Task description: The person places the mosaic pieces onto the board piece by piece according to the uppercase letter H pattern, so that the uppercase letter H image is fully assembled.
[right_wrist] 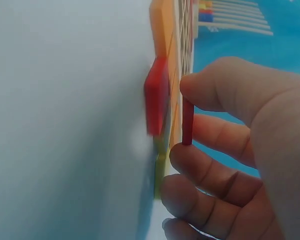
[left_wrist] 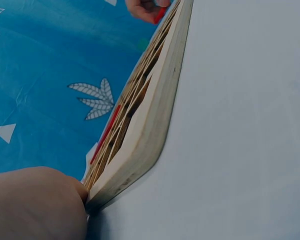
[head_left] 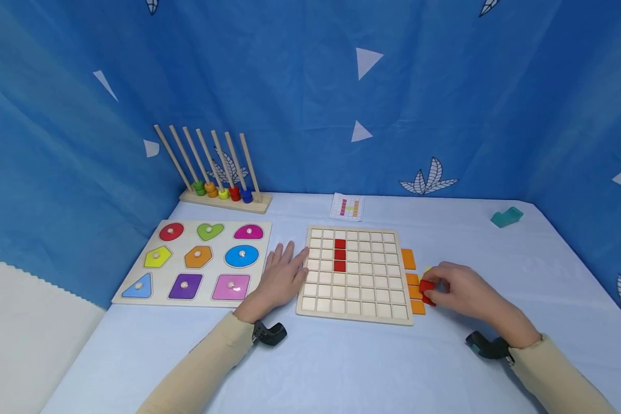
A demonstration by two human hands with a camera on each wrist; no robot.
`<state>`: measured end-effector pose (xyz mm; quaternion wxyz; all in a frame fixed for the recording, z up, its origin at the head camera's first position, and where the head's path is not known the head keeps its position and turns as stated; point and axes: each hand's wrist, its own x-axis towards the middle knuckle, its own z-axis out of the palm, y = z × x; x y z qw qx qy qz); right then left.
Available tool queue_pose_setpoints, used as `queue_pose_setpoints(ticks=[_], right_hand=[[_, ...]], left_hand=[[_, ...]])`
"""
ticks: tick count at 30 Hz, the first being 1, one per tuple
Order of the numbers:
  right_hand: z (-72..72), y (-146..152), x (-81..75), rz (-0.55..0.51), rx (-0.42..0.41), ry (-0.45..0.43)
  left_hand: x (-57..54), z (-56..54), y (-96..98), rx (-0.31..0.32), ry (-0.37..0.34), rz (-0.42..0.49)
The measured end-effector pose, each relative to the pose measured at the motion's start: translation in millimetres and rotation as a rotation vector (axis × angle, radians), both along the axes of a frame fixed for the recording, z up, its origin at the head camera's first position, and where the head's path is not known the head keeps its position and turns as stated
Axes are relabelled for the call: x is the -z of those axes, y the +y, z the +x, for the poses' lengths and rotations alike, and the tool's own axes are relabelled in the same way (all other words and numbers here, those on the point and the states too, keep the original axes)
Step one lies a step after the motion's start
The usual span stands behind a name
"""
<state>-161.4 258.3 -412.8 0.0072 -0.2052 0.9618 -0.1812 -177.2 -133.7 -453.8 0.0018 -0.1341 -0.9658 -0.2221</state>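
My right hand (head_left: 460,290) pinches a red square tile (right_wrist: 188,124) between thumb and fingertips, just off the right side of the wooden grid board (head_left: 354,310). Below that tile lies another red tile (right_wrist: 157,97), seen in the right wrist view. Orange tiles (head_left: 409,259) line the board's right edge, and a yellow tile (right_wrist: 160,175) is partly hidden by the fingers. On the board, red tiles (head_left: 340,255) form a short upright column. My left hand (head_left: 279,279) lies with spread fingers at the board's left edge, its fingertips touching the rim.
Left of the board lies a shape puzzle (head_left: 176,267) with knobbed pieces. Behind it stands a peg rack (head_left: 225,202) with coloured beads. A printed pattern card (head_left: 347,207) lies beyond the board, and a teal object (head_left: 507,217) sits at the far right. Blue cloth hangs behind.
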Motion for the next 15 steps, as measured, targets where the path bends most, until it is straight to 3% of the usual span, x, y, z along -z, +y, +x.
queue_pose_setpoints(ticks=[15], right_hand=[[-18.3,-40.4,-9.6,-0.015,-0.146,-0.054]], left_hand=[[0.3,-0.8,0.7,0.002,0.010,-0.014]])
